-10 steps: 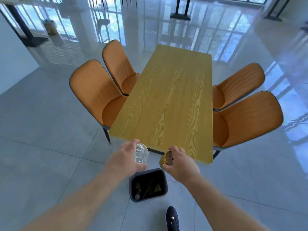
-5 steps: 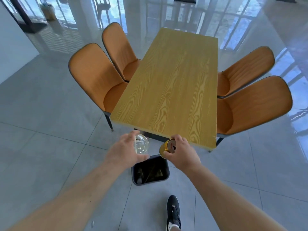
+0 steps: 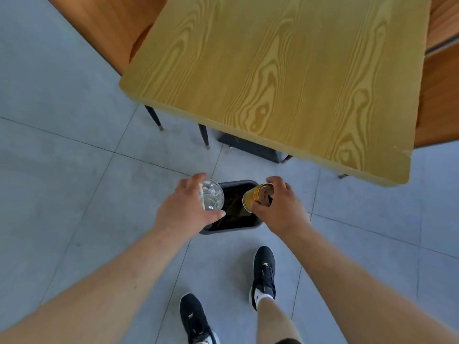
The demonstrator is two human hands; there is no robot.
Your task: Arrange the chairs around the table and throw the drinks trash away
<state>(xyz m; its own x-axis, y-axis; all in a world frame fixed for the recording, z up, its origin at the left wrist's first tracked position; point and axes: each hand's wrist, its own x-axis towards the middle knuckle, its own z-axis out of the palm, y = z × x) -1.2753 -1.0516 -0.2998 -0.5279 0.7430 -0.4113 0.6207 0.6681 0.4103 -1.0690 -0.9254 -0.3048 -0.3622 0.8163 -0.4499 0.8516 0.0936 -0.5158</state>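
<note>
My left hand grips a clear plastic bottle, held over the left rim of a dark grey trash bin on the floor. My right hand grips a gold drink can, tilted on its side over the bin's right half. The bin stands just in front of the near end of the yellow wood-grain table. Orange chairs are tucked at the table's left and right sides, mostly cut off by the frame.
The table's dark base and thin chair legs stand on the grey tiled floor behind the bin. My two black shoes are on the tiles just short of the bin.
My view has tipped down and closer to the bin. Both hands have come lower and now hold the bottle and the can right over the bin's opening.
</note>
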